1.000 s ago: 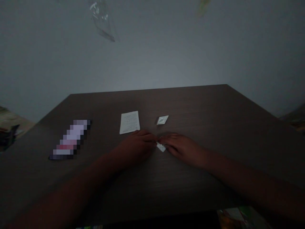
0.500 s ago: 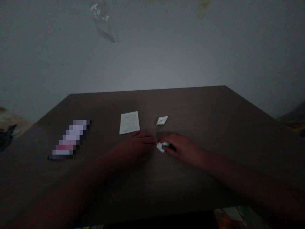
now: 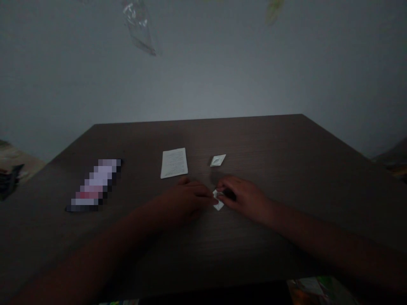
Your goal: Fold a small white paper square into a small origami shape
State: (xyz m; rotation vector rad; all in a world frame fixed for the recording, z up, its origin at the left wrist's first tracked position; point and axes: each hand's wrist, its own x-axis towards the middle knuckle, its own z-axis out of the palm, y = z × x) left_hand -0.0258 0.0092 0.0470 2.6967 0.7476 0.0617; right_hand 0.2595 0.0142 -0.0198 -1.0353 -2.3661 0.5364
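Note:
Low over the table, both hands meet at a small folded white paper (image 3: 218, 206), whose edges show between the fingertips. My left hand (image 3: 186, 201) reaches in from the left, its fingertips closed on the paper's left side. From the right, my right hand (image 3: 243, 195) pinches the paper between thumb and fingers. The fingers cover much of the paper, so its exact folds are hidden. Just beyond the hands lies another small folded white paper (image 3: 218, 160), diamond-shaped with a raised middle.
A white sheet with printed lines (image 3: 174, 163) lies beyond my left hand. Farther left is a phone (image 3: 95, 184) with a blurred screen. The brown table (image 3: 254, 135) reaches back to a pale wall, where a clear plastic bag (image 3: 140, 27) hangs.
The folded paper between my hands has turned and its lower corner now points toward me. My left fingertips have shifted slightly right onto it. The view has shifted slightly.

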